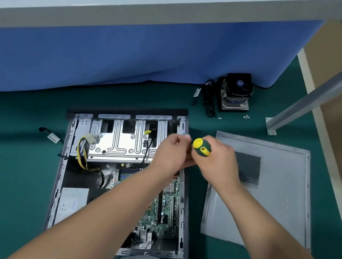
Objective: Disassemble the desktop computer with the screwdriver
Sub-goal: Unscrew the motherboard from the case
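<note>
The open desktop case (61, 170) lies flat on the green floor mat, with its silver drive cage (119, 141), green motherboard (164, 214) and power supply (71, 203) exposed. My right hand (216, 160) grips the green and yellow screwdriver (201, 147) upright over the case's upper right corner; its shaft is hidden. My left hand (171, 151) sits just left of it with curled fingers at the tool's lower part. What the fingers pinch is hidden.
The removed grey side panel (275, 211) lies to the right of the case. A CPU cooler with fan (236, 92), black cables (209, 99) and loose screws (246, 117) sit at the back. A metal table leg (327, 86) rises at the right, a blue partition (133, 46) behind.
</note>
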{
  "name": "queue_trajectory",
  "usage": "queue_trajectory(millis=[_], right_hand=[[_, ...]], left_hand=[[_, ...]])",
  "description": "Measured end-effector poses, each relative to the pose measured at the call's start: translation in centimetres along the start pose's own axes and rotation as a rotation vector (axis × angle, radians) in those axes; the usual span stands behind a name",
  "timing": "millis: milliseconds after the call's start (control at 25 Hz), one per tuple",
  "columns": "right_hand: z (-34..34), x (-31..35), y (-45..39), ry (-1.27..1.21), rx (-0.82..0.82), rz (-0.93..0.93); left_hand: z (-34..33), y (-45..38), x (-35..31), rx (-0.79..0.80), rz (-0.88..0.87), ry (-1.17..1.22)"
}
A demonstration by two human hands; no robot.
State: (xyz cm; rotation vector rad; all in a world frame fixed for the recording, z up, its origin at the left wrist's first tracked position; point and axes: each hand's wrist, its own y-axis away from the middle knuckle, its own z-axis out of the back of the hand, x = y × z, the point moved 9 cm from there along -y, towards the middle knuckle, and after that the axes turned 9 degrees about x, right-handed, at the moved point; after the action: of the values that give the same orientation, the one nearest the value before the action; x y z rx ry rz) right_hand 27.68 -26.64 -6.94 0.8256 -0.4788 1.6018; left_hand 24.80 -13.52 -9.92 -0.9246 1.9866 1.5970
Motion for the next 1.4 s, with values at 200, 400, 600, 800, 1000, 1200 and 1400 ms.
queue_trajectory(millis=[200, 400, 600, 800, 1000, 1200, 1400], right_hand=[[1.1, -8.3, -3.9, -0.382, -0.110, -0.369], [1.9, -16.0, -9.0, -0.329, -0.150, -0.651], [0.6, -20.7, -13.8, -0.277, -0.081, -0.838], [-0.1, -22.3, -15.4, -0.161, -0.083, -0.852], [-0.7, -22.8, -15.6, -0.082, -0.085, -0.859], [1.7, -21.3, -13.8, -0.145, -0.165, -0.839], [1.1, -14.4, -8.6, -0.878, -0.181, -0.656]], left_hand=[[1.7, -2.4, -6.4, -0.073, -0.427, -0.777], [5.4, -6.9, -7.4, -0.119, -0.339, -1.532], [7.2, -8.6, -5.7, -0.060, -0.249, -1.624], [7.6, -9.2, -5.6, -0.035, -0.204, -1.601], [7.6, -9.3, -5.3, -0.010, -0.212, -1.592], [7.7, -9.5, -5.2, 0.028, -0.166, -1.592], [6.9, -8.3, -6.2, 0.083, -0.138, -1.498]])
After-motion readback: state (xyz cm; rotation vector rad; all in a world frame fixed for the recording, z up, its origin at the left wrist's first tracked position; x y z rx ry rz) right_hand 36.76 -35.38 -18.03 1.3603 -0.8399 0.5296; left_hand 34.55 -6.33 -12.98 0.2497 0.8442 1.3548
